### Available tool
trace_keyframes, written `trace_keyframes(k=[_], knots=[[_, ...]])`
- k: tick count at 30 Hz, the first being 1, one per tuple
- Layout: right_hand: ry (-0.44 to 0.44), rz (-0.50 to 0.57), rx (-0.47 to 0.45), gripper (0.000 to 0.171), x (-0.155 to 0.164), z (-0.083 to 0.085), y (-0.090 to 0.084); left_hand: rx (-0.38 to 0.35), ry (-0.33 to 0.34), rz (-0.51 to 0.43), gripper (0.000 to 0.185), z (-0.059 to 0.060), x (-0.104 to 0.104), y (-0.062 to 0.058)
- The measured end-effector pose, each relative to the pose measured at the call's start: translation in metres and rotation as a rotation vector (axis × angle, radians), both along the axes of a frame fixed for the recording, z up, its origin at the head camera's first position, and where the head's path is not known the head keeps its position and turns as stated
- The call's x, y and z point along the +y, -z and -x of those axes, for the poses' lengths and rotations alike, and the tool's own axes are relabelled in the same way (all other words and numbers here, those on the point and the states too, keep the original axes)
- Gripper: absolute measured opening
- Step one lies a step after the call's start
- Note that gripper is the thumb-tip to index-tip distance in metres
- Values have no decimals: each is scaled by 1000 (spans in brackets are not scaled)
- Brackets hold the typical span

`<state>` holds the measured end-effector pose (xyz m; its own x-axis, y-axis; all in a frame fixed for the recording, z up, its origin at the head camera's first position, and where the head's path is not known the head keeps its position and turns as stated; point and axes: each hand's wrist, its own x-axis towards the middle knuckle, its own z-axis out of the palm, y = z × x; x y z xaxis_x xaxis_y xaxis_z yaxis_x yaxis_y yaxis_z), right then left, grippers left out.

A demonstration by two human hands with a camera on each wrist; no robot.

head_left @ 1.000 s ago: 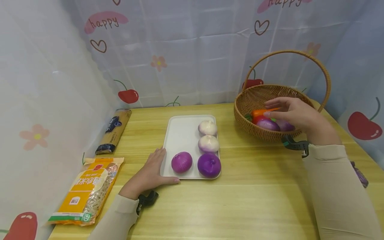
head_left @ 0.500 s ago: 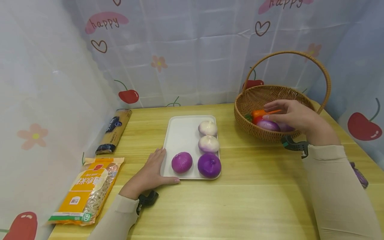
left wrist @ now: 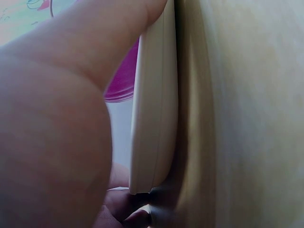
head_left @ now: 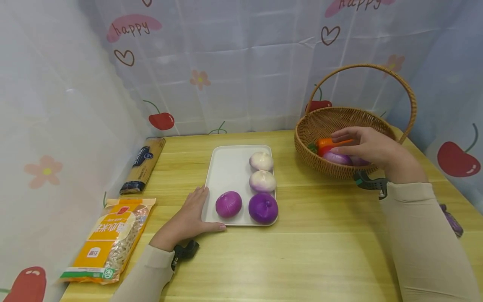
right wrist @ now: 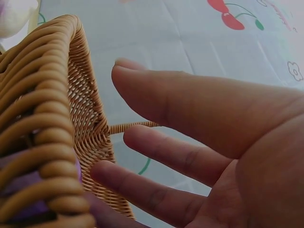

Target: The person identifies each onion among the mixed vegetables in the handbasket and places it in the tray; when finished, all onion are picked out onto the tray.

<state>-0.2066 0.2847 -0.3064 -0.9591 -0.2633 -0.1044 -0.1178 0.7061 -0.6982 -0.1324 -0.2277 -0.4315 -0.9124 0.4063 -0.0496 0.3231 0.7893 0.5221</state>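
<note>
Reaching into the wicker basket (head_left: 339, 126) at the far right corner of the table (head_left: 302, 260), the right hand (head_left: 367, 144) hangs over the veg with its fingers (right wrist: 190, 107) spread and relaxed, not closed on anything. Compared with a second ago it has barely shifted: it has sunk a touch lower, so the fingertips now sit just above, maybe touching, the purple onion (head_left: 337, 158) in the basket. I can't tell from the head view if there's real contact, and the right wrist view only shows open fingers beside the woven wall. An orange carrot (head_left: 327, 142) lies just behind that onion.

The left hand (head_left: 188, 218) hasn't moved at all. It lies flat and open on the table, fingers along the left side of the white tray (head_left: 226, 167) and thumb (head_left: 215, 227) along its near rim; the left wrist view shows the rim pressed right against it.

On the tray: two whitish onions (head_left: 261, 161) in back, a magenta onion (head_left: 228, 204) and a deeper purple onion on the tray (head_left: 263, 208) in front. None of them have budged.

So my read is the grab on the basket onion is only just starting, nothing lifted yet.

Along the left edge sit a spaghetti pack (head_left: 143, 164) and a yellow noodle bag (head_left: 111, 237).
</note>
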Motion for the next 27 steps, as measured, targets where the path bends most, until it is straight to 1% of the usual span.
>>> trace_keyframes(k=[8, 14, 23, 27], knots=[[-18, -2, -3, 64, -1, 1, 3, -5, -3, 1, 141, 0, 0, 0], [-16, -3, -13, 63, -2, 1, 5, -9, -3, -2, 141, 0, -1, 2], [-31, -41, 0, 60, -2, 2, 7, -18, -7, 4, 141, -2, 0, -1], [-28, -50, -19, 61, -2, 1, 6, -19, -6, 2, 140, -2, 0, 0]])
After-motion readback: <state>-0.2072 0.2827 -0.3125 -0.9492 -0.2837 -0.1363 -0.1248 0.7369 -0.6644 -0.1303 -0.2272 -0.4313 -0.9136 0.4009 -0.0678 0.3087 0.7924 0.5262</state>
